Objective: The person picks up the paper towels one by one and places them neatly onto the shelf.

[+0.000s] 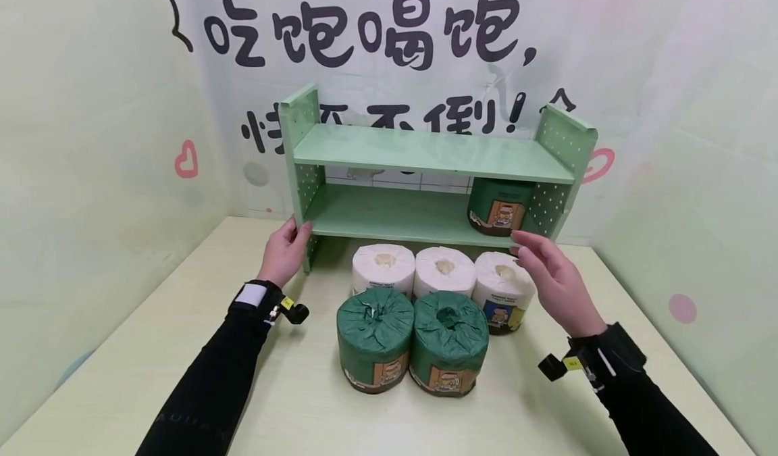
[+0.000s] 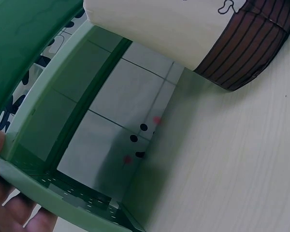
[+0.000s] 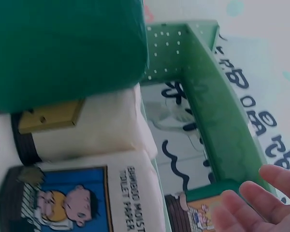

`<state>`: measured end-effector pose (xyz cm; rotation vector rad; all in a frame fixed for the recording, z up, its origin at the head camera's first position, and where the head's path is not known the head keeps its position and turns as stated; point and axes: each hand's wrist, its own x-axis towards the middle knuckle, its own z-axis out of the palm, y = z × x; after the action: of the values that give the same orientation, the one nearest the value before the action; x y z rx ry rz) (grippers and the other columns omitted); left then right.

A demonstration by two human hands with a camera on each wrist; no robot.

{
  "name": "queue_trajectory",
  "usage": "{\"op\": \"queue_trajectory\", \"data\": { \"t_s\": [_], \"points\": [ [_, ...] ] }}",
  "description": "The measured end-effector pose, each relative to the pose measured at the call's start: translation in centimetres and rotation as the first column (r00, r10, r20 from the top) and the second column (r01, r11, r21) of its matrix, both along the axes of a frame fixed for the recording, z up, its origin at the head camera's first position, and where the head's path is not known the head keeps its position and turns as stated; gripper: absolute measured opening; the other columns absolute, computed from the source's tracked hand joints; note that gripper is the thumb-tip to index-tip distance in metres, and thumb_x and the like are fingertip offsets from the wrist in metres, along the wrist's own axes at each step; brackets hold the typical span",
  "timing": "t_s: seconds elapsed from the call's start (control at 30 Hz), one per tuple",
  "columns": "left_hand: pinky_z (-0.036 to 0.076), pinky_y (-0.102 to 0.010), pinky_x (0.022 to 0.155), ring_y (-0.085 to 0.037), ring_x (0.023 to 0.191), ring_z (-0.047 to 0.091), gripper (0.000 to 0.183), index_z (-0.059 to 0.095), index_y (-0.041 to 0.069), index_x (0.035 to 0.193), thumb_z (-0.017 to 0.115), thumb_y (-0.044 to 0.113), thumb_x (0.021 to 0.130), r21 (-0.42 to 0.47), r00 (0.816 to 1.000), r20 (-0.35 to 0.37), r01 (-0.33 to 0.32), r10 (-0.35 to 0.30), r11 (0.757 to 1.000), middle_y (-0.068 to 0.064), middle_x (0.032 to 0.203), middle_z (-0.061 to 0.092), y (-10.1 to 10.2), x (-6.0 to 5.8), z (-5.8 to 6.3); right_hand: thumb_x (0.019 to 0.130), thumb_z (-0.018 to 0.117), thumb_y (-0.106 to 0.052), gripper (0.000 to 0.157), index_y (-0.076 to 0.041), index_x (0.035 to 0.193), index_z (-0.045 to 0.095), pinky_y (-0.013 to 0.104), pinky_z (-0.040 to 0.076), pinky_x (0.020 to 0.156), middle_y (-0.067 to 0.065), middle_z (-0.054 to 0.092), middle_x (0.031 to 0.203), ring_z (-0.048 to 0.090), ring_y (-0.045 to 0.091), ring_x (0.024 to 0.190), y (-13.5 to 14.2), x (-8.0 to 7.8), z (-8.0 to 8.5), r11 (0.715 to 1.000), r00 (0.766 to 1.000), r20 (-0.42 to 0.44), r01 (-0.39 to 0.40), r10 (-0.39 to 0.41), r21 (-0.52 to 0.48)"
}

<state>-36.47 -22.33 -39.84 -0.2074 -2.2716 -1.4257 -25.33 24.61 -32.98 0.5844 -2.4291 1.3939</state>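
A light green two-tier shelf (image 1: 389, 209) stands on the table. My left hand (image 1: 284, 252) grips the front edge of its left side panel, fingers outside in the left wrist view. A green-wrapped toilet paper roll (image 1: 501, 203) sits at the right end of the lower tier. Just in front of that roll is my right hand (image 1: 560, 287), its fingers extended and holding nothing; whether it touches the roll I cannot tell. Before the shelf are three white toilet paper rolls (image 1: 503, 300) in a row, with two green-wrapped rolls (image 1: 375, 341) nearer me.
Behind the shelf hangs a white backdrop (image 1: 377, 37) with large black lettering. Pale walls (image 1: 103, 138) flank the light wooden table (image 1: 316, 415) on both sides. The shelf's upper tier (image 1: 425, 150) is bare.
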Motion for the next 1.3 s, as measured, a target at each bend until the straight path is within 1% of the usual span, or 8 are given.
{"op": "queue_trajectory", "data": {
  "t_s": [0.1, 0.27, 0.5, 0.67, 0.83, 1.0, 1.13, 1.3],
  "points": [
    [0.04, -0.028, 0.053, -0.019, 0.065, 0.045, 0.045, 0.051, 0.017, 0.144, 0.045, 0.041, 0.107, -0.009, 1.0, -0.007, 0.002, -0.003, 1.0, -0.012, 0.081, 0.055, 0.0, 0.0, 0.0, 0.109, 0.044, -0.026, 0.041, -0.007, 0.145, 0.042, 0.011, 0.04, 0.093, 0.011, 0.047, 0.141, 0.046, 0.025, 0.123, -0.2, 0.9, -0.2, 0.997, 0.998, -0.01, -0.067, 0.067, -0.027],
    [0.04, -0.028, 0.053, -0.019, 0.065, 0.046, 0.045, 0.052, 0.016, 0.144, 0.045, 0.041, 0.107, -0.009, 1.0, -0.011, 0.006, -0.006, 1.0, -0.012, 0.083, 0.057, 0.0, 0.1, 0.1, 0.107, 0.048, -0.012, 0.039, -0.005, 0.145, 0.042, 0.014, 0.043, 0.093, 0.014, 0.047, 0.139, 0.044, 0.031, 0.124, -0.6, 2.3, -0.9, 0.984, 0.985, -0.018, -0.171, 0.17, -0.05],
    [0.039, -0.028, 0.052, -0.02, 0.065, 0.045, 0.045, 0.05, 0.017, 0.145, 0.044, 0.041, 0.107, -0.006, 1.0, 0.006, 0.005, -0.005, 1.0, -0.013, 0.081, 0.055, 0.0, 0.0, -0.1, 0.1, 0.056, 0.0, 0.052, -0.007, 0.148, 0.036, 0.024, 0.044, 0.098, 0.018, 0.04, 0.145, 0.044, 0.03, 0.125, -1.0, 3.5, -2.6, 0.955, 0.955, -0.004, -0.296, 0.296, 0.001],
    [0.04, -0.028, 0.053, -0.02, 0.067, 0.046, 0.046, 0.048, 0.017, 0.146, 0.044, 0.041, 0.107, -0.018, 1.0, -0.005, 0.009, -0.009, 1.0, -0.016, 0.086, 0.057, 0.0, -0.1, -0.1, 0.098, 0.06, -0.002, 0.056, -0.01, 0.148, 0.036, 0.035, 0.045, 0.099, 0.017, 0.043, 0.143, 0.045, 0.035, 0.123, -1.3, 4.0, -3.8, 0.948, 0.948, 0.03, -0.316, 0.315, 0.025],
    [0.04, -0.028, 0.054, -0.02, 0.068, 0.046, 0.046, 0.049, 0.018, 0.146, 0.044, 0.042, 0.107, -0.016, 1.0, 0.001, 0.004, -0.004, 1.0, -0.015, 0.086, 0.057, -0.1, -0.2, 0.0, 0.096, 0.066, -0.004, 0.061, -0.011, 0.149, 0.035, 0.042, 0.045, 0.098, 0.01, 0.046, 0.141, 0.049, 0.028, 0.119, -2.0, 4.2, -5.2, 0.946, 0.945, 0.064, -0.322, 0.319, 0.041],
    [0.038, -0.029, 0.053, -0.021, 0.066, 0.045, 0.046, 0.049, 0.018, 0.146, 0.044, 0.041, 0.107, -0.02, 1.0, 0.004, 0.0, 0.0, 1.0, -0.012, 0.082, 0.054, -0.1, -0.3, 0.0, 0.091, 0.072, -0.005, 0.073, -0.008, 0.151, 0.031, 0.039, 0.046, 0.097, 0.005, 0.045, 0.141, 0.049, 0.025, 0.118, -2.6, 4.1, -6.4, 0.931, 0.931, 0.062, -0.362, 0.359, 0.044],
    [0.04, -0.028, 0.055, -0.021, 0.07, 0.047, 0.045, 0.049, 0.016, 0.146, 0.044, 0.039, 0.107, -0.022, 1.0, -0.011, 0.008, -0.008, 1.0, -0.016, 0.093, 0.061, 0.0, -0.2, 0.0, 0.087, 0.078, -0.009, 0.084, -0.01, 0.153, 0.026, 0.037, 0.044, 0.099, 0.003, 0.042, 0.143, 0.046, 0.023, 0.122, -2.8, 4.0, -7.2, 0.928, 0.925, 0.097, -0.37, 0.366, 0.029],
    [0.039, -0.026, 0.053, -0.021, 0.07, 0.046, 0.044, 0.05, 0.015, 0.145, 0.045, 0.037, 0.108, -0.023, 1.0, -0.024, 0.019, -0.019, 1.0, -0.018, 0.097, 0.061, 0.0, 0.0, 0.1, 0.082, 0.084, -0.015, 0.096, -0.016, 0.154, 0.021, 0.051, 0.037, 0.102, 0.001, 0.033, 0.148, 0.039, 0.023, 0.127, -3.2, 4.0, -8.2, 0.933, 0.92, 0.174, -0.359, 0.351, 0.015]
  ]
}}
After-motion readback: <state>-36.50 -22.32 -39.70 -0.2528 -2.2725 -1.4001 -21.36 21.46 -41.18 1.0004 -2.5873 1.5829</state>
